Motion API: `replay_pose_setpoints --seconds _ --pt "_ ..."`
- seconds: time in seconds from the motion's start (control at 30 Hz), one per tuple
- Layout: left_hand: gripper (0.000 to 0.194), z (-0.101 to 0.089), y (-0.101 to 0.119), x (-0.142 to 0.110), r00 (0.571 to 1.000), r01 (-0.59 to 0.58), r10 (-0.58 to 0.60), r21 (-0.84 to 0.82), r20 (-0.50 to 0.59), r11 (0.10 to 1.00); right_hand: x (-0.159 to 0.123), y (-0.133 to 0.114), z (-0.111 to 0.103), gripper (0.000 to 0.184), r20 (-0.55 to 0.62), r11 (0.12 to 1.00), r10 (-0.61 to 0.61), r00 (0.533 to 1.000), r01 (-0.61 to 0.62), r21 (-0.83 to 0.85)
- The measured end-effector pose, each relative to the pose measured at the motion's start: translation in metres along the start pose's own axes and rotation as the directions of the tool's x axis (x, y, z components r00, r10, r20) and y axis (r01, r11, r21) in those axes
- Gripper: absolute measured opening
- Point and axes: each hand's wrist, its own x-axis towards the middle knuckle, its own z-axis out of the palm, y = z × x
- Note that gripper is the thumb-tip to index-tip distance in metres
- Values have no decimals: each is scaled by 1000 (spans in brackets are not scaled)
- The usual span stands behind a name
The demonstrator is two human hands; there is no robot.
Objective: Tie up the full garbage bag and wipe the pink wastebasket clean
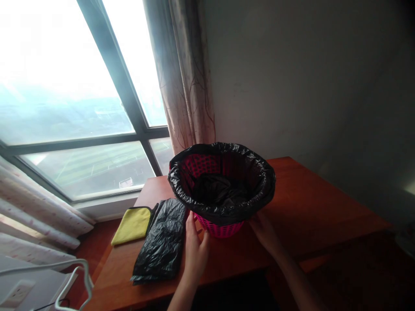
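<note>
A pink perforated plastic wastebasket [222, 229] stands on the wooden table, lined with a black garbage bag [270, 183]. The bag's edge is folded outward over the rim, and its loose part lies crumpled inside; some pink lattice shows through at the back. My left hand [196, 246] holds the basket's lower left side, fingers up along the wall and thumb apart at the front. On the opposite side my right hand [264, 233] grips the basket below the bag's folded edge, which partly hides its fingers. Left of my left hand lies a folded black garbage bag [162, 244].
A yellow cloth with a dark border [131, 226] lies beside the folded bag on the wooden table [311, 203]. Behind are a window [90, 172], a curtain [189, 86] and a wall. White cables [86, 276] hang near a socket [19, 293] at lower left.
</note>
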Motion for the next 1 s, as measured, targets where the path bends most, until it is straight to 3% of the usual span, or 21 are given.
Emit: replay_pose_setpoints --seconds 0.17,0.3,0.47,0.63,0.8,1.0 --pt "57 -12 -11 8 993 112 -114 -86 -15 990 -5 7 1 37 -1 999 22 1000 -21 44" --pt "48 -31 0 33 986 155 -162 -152 -38 976 4 4 -9 33 -60 990 93 994 -86 113" --pt "38 -57 44 81 989 129 -145 -304 -27 944 27 -33 -40 27 -167 955 148 975 -96 282" --pt "32 -67 80 131 992 98 -119 -364 -34 926 49 -81 -67 30 -127 901 150 980 -83 425" --pt "42 -68 90 163 992 115 -123 -388 3 915 56 -105 -71 37 -58 893 172 983 -130 432" --pt "32 -69 94 168 990 144 -127 -441 67 886 52 -107 -69 23 -50 884 103 993 -68 463"
